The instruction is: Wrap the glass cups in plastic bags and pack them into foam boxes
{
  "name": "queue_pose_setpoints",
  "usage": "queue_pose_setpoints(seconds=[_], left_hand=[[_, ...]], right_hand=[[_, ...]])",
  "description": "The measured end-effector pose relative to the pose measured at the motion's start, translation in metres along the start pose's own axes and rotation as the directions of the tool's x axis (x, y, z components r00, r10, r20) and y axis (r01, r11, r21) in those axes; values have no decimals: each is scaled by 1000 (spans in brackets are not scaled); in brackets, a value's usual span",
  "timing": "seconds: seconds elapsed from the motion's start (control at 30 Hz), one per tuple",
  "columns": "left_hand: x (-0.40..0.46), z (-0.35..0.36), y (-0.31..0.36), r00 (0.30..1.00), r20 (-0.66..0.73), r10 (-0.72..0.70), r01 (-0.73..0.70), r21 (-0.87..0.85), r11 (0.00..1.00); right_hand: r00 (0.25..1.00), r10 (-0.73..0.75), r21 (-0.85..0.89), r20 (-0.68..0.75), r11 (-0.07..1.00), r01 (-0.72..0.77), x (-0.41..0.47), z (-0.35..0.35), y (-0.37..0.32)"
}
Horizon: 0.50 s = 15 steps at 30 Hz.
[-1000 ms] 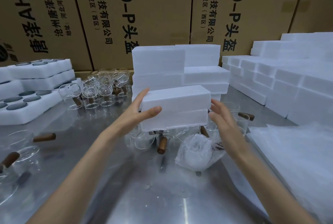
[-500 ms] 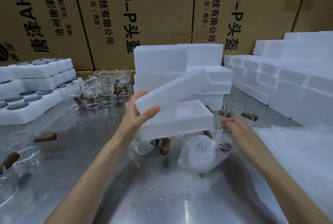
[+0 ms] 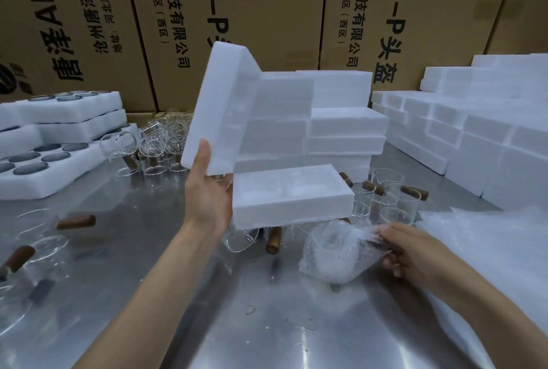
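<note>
On the shiny metal worktop [image 3: 178, 294] we see our left hand [image 3: 207, 193], its grip grasping the white foam box lid [image 3: 221, 110] tilted up above the white foam box base [image 3: 292, 195]; rightward, our right hand [image 3: 412, 253] pinches the clear plastic bag around a glass cup [image 3: 335, 253], lying just below the base

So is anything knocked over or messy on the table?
Yes. Several clear glass cups with brown wooden handles lie tipped on their sides on the shiny metal table at the left, not upright. Another glass cup lies tipped under the white foam box base. Nothing looks broken.
</note>
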<state>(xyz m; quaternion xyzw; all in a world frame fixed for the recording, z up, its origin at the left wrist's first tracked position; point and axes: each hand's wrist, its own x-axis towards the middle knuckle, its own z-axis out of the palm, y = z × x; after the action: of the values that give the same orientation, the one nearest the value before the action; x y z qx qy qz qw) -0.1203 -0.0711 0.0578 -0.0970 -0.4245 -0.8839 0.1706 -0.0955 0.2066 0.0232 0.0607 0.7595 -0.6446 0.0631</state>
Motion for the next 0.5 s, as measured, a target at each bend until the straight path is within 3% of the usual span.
queue_pose_setpoints(seconds=[0.07,0.17,0.37,0.43,0.5], left_hand=[[1,1,-1,1000,-17,3,-4,-9,1000],[-1,3,-1,1000,-20,7,-7,4,1000],[0,2,-4,1000,16,-17,17,-18,1000],[0,3,-5,1000,23,-20,20,-8,1000],[-1,4,-6,1000,21,-13,13,-3,1000]], right_hand=[[999,-2,92,-36,996,6,-4,-4,-3],[990,-92,76,-105,992,100,-10,-18,-7],[965,-200,309,-171,919,245,-32,-35,-65],[951,-248,290,-184,911,293,-30,-24,-91],[946,-264,157,-187,943,294,-24,1,-109]])
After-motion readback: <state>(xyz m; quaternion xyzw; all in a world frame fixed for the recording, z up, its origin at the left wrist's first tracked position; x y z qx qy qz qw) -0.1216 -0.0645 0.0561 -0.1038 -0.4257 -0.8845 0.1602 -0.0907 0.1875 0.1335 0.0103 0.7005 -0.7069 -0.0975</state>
